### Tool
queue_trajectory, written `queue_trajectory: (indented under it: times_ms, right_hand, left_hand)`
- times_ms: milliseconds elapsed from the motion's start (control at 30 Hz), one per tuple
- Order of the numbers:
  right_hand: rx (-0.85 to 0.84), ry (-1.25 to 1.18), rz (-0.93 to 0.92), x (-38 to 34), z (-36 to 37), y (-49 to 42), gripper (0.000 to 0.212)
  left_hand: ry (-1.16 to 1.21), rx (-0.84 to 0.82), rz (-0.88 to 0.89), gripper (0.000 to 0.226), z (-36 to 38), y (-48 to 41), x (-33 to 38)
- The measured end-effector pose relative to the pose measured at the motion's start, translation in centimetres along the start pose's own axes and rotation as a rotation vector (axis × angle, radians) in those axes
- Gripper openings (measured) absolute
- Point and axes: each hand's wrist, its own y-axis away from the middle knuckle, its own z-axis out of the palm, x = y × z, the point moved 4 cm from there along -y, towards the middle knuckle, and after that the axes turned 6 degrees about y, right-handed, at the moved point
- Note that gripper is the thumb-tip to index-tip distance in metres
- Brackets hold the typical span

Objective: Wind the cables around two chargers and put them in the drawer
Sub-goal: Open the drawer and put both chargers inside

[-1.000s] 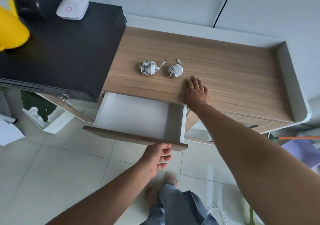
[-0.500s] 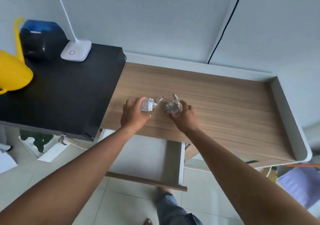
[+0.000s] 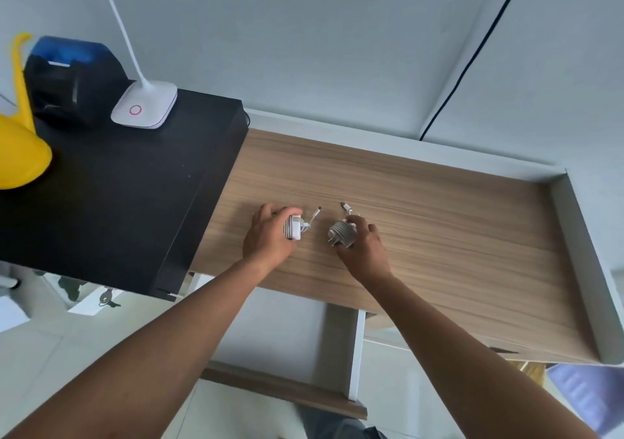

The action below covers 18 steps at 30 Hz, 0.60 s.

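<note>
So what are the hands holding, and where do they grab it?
The left hand grips the left charger, the right hand the right charger, each round its cable-wound body.

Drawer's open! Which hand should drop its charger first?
Probably left: the left hand grips its charger in line with the middle of the open drawer; the right hand, gripping the other charger, lines up with its side wall.

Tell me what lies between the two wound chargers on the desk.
In the head view, only bare desktop separates the left charger from the right charger; the left one's cable end juts partway in.
</note>
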Motion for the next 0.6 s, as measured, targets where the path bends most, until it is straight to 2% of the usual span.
queue_trajectory:
  times_ms: [300, 500, 600]
  right_hand:
    - [-0.033, -0.095, -0.087, -0.6, 1.4, 5.6, 0.058]
    - [-0.078, -0.058, -0.194, -0.1, 3.3, 12.6, 0.059]
    - [-0.152, 0.013, -0.223, 0.4, 4.8, 15.2, 0.060]
  left_hand:
    - [0.097, 0.001, -0.009, 0.054, -1.6, 6.5, -0.7]
    - [0.036, -0.084, -0.024, 0.052, -2.1, 13.9, -3.3]
    - [-0.030, -0.108, -0.073, 0.051, -1.5, 16.2, -5.0]
